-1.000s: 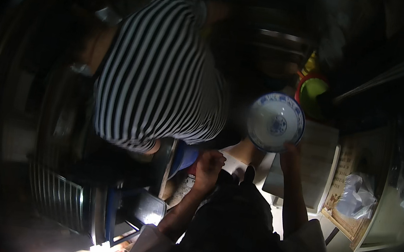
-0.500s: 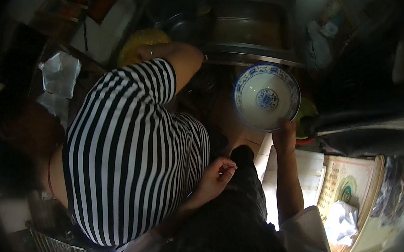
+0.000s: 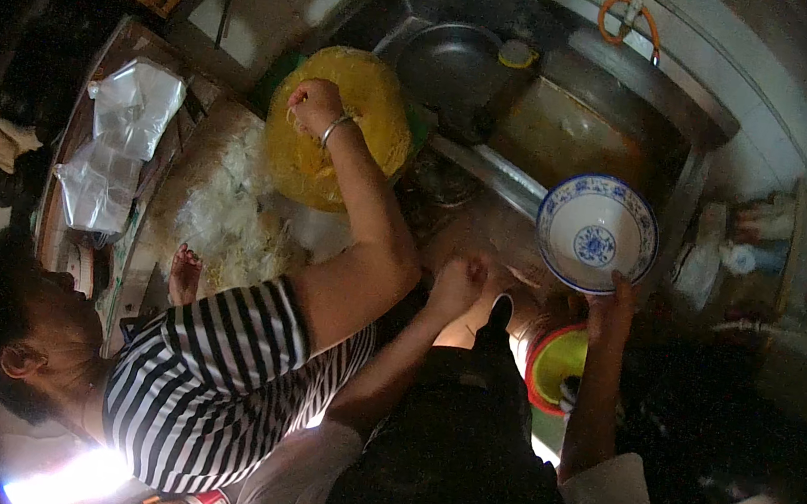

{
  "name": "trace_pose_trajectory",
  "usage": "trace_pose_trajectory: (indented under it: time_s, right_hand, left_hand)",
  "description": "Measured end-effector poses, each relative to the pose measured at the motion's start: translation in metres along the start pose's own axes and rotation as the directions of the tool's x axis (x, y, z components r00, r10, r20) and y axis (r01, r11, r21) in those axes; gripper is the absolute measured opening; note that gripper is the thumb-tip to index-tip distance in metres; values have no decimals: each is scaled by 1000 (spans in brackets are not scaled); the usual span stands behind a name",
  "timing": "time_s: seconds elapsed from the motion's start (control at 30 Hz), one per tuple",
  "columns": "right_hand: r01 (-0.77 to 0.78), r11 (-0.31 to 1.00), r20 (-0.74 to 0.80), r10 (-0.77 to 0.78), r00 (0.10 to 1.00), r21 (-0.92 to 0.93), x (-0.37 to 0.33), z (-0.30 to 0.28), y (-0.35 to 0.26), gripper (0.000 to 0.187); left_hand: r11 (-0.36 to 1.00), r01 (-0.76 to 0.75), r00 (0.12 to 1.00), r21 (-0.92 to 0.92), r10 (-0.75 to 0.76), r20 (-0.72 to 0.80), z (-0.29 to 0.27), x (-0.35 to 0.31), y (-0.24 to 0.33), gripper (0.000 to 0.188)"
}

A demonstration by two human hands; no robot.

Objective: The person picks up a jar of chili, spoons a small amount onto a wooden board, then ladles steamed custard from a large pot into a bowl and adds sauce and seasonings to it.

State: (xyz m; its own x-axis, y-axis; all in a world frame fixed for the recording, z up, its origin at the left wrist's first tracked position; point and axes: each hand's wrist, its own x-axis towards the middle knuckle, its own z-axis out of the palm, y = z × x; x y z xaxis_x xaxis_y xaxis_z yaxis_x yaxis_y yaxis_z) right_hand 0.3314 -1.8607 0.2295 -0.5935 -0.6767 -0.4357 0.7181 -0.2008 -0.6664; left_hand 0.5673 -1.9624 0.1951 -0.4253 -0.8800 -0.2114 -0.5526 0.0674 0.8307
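My right hand (image 3: 608, 312) grips the near rim of a white bowl (image 3: 631, 242) with blue patterns, its inside turned toward me. A round blue motif marks the bowl's bottom; no food shows in it. My left hand (image 3: 460, 287) is held in front of me, fingers curled in a loose fist, with nothing visible in it. Beyond the bowl lies a metal sink (image 3: 582, 113) holding murky liquid. Below the bowl, beside my right forearm, stands a yellow-green basin (image 3: 563, 364) with a red rim.
Close at my left, a person in a striped shirt (image 3: 229, 362) reaches over a large yellow container (image 3: 375, 153). Clear plastic bags (image 3: 101, 185) and a pale, crumpled heap (image 3: 238, 207) lie at the left. A dark round pan (image 3: 452, 62) and an orange hose (image 3: 609, 15) are at the back.
The view has turned, bringing the sink, yellow container and heap into clearer sight. The bowl stays in my right hand. My left hand's fingers have curled in. The person has leaned lower left.
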Motion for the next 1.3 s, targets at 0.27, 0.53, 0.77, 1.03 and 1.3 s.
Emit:
trace_pose_trajectory:
  time_s: [0.27,0.53,0.77,1.03,1.3]
  right_hand:
    - [49,995,52,-44,998,-83,41,-54,0,55]
    - [85,989,-49,-92,995,-121,28,6,-38,68]
    - [218,962,-159,-243,957,-163,74,5,-27,64]
    - [235,892,111,-207,972,-386,147,116,-53,53]
    - [98,847,188,3,982,-523,201,156,-64,50]
  left_hand:
    - [905,230,903,358,-61,-426,0,217,-23,28]
    - [481,178,982,858,-31,-186,-25,348,-83,49]
    - [695,-141,988,705,53,145,-57,398,-78,43]
    - [808,-235,971,-541,217,-98,-110,366,41,41]
    - [683,-725,663,-89,727,179,-63,377,199,36]
